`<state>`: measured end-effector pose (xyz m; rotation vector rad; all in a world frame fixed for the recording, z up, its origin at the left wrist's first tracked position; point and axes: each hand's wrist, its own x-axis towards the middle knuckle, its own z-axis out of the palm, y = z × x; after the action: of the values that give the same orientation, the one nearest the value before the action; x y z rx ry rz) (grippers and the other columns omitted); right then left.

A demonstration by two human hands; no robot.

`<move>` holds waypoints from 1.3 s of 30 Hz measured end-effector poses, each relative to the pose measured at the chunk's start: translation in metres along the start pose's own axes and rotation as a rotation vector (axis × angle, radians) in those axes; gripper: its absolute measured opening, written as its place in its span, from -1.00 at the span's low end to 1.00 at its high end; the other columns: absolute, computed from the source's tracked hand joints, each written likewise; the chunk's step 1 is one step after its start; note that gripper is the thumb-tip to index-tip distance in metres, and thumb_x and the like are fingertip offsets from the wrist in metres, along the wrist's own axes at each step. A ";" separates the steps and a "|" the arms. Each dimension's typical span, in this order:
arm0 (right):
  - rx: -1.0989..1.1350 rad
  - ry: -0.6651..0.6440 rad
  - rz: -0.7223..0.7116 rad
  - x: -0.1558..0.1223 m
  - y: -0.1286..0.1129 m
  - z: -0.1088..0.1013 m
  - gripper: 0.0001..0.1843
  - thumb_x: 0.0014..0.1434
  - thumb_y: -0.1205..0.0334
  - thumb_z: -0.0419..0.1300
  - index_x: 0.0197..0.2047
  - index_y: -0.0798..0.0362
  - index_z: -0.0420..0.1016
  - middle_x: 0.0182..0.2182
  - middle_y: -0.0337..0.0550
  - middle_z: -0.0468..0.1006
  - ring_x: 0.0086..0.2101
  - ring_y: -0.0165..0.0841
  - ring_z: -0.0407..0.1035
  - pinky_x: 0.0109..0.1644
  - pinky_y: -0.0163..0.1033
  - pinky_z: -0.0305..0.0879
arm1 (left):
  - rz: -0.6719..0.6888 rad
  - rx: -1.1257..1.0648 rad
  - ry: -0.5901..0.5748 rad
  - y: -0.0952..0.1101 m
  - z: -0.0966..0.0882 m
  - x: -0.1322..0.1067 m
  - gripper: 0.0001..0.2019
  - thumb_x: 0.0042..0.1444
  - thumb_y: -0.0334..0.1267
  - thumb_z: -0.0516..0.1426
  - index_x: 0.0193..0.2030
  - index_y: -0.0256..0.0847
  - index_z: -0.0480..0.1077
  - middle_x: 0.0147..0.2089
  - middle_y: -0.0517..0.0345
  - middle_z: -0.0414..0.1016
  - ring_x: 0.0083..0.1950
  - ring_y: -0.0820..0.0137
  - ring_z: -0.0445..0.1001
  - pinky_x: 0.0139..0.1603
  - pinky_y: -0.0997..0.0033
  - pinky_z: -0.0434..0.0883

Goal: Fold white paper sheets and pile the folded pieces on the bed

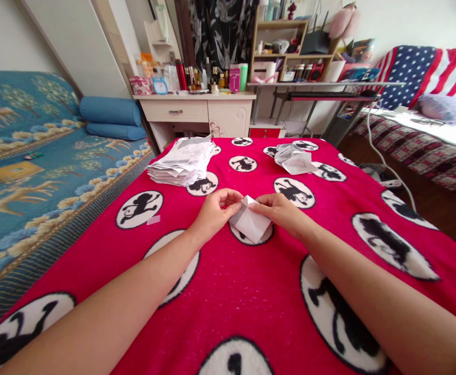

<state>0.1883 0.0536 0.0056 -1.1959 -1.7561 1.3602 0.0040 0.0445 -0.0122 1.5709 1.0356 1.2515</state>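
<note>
Pinching a folded white paper sheet [253,225] near its peaked top corner: left hand [220,211] is grasping the left side, right hand [280,211] the right, thumbs toward the camera. Sheet is sitting mid-scene, in front of a monkey oval; whether its lower edge is touching the cloth, cannot tell.

Largest to smallest. Red fleece blanket [228,302], white ovals with black monkeys, is spreading under the work and filling most of the view. Blue deer-and-flower quilted cover [61,164] is running along the left. White dresser [190,110] is standing beyond the blanket's far edge, bottles crowding its top. American-flag-print cloth [419,73] is hanging at far right, behind a bed with a plaid side. Two blue bolsters [110,110] are lying one above the other on the quilted cover. Uneven stack of papers [184,161] is resting on the blanket, far left of centre. Small pile of folded papers [296,160] is lying far right of centre, well apart from the stack. Black router [315,41] is standing on the shelf unit. Blue alarm clock [159,85] is sitting on the dresser. Pale paper scrap [153,220] is lying left of the left hand, partly overlapping another oval.
</note>
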 end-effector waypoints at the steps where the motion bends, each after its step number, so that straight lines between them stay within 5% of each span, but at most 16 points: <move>1: -0.016 0.010 0.003 0.001 0.001 0.000 -0.56 0.02 -0.10 0.23 -0.57 0.12 0.35 -0.69 -0.33 0.22 -0.63 -0.54 0.07 -0.59 -0.37 -0.10 | 0.037 0.063 -0.008 0.001 0.001 -0.001 -0.76 -0.04 -0.25 0.26 -0.22 -0.28 0.45 -0.24 0.08 0.53 -0.24 0.42 0.48 -0.16 0.44 0.41; 5: -0.061 0.068 0.013 0.003 0.007 -0.001 -0.56 0.07 -0.11 0.19 -0.53 0.14 0.38 -0.67 -0.32 0.24 -0.63 -0.53 0.07 -0.58 -0.36 -0.10 | 0.080 0.201 -0.057 0.004 0.004 -0.005 -0.59 -0.15 -0.30 0.33 -0.10 -0.26 0.41 -0.18 0.07 0.52 -0.26 0.44 0.46 -0.27 0.48 0.43; 14: 0.041 0.108 0.012 -0.002 0.002 0.012 -0.52 0.00 -0.16 0.21 -0.59 0.11 0.34 -0.69 -0.30 0.27 -0.64 -0.52 0.08 -0.58 -0.35 -0.08 | 0.194 0.544 0.038 0.007 0.010 -0.014 -0.65 -0.05 -0.30 0.24 -0.08 -0.15 0.36 -0.17 0.12 0.51 -0.20 0.37 0.48 -0.22 0.41 0.43; 20: 0.179 0.123 0.069 -0.002 0.004 0.016 -0.52 -0.04 -0.18 0.25 -0.52 0.14 0.43 -0.68 -0.27 0.33 -0.65 -0.51 0.10 -0.58 -0.35 -0.06 | 0.149 0.450 0.030 0.002 0.011 -0.012 -0.61 -0.07 -0.23 0.29 -0.07 -0.16 0.33 -0.16 0.11 0.50 -0.18 0.36 0.48 -0.14 0.37 0.44; 30: 0.249 0.100 0.091 -0.005 -0.005 0.016 -0.55 -0.08 -0.13 0.29 -0.45 0.15 0.46 -0.61 -0.23 0.41 -0.60 -0.48 0.21 -0.58 -0.37 0.04 | 0.118 0.337 0.036 -0.004 0.010 -0.007 -0.64 -0.05 -0.41 0.20 -0.06 -0.22 0.35 -0.15 0.07 0.52 -0.17 0.37 0.51 -0.15 0.41 0.46; 35: 0.100 0.239 0.014 -0.004 -0.004 0.019 -0.52 -0.11 -0.02 0.35 -0.20 0.05 0.34 -0.32 -0.16 0.48 -0.46 -0.39 0.34 -0.59 -0.38 0.20 | 0.139 0.423 0.095 0.000 0.009 -0.009 -0.65 -0.02 -0.42 0.17 -0.04 -0.20 0.36 -0.10 0.06 0.54 -0.17 0.35 0.54 -0.15 0.41 0.47; 39: -0.161 0.339 -0.129 -0.002 0.003 0.024 -0.61 -0.04 0.02 0.31 -0.22 0.05 0.33 -0.28 -0.12 0.48 -0.46 -0.40 0.32 -0.54 -0.36 0.22 | 0.223 0.507 0.114 0.004 0.009 -0.011 -0.64 -0.02 -0.46 0.15 -0.03 -0.22 0.37 -0.04 0.02 0.53 -0.10 0.32 0.53 -0.09 0.39 0.48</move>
<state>0.1694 0.0421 -0.0044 -1.2884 -1.6866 0.8951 0.0120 0.0314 -0.0131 2.0631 1.3557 1.3034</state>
